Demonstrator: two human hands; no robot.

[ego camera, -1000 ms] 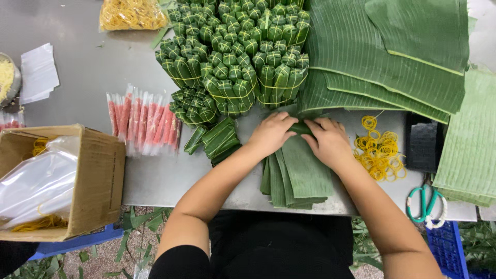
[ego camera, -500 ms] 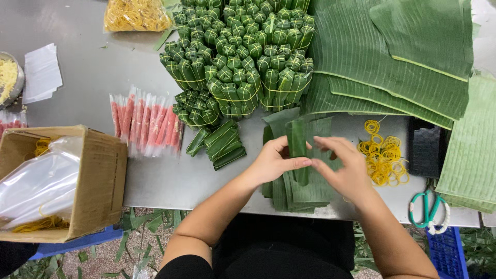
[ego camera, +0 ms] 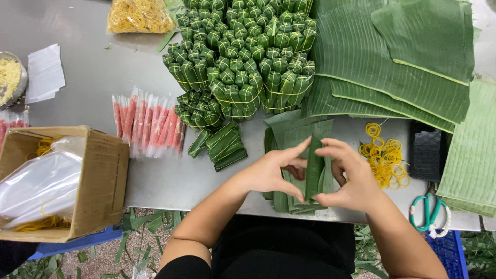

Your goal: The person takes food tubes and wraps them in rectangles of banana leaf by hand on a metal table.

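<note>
Head view: a narrow folded leaf strip [ego camera: 314, 170] is pinched upright between the left hand [ego camera: 271, 173] and right hand [ego camera: 351, 178], just above the leaf stack [ego camera: 289, 137] on the surface [ego camera: 170, 178]. The wrap is probably best kept tight, edges aligned.

We look straight down from our own head onto the steel table [ego camera: 93, 88], close enough that our forearms fill the lower frame. The table's near edge crosses below, with floor beneath; only this one view exists.

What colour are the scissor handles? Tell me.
Green scissor handles, with white on one loop, seen in the head view.
</note>
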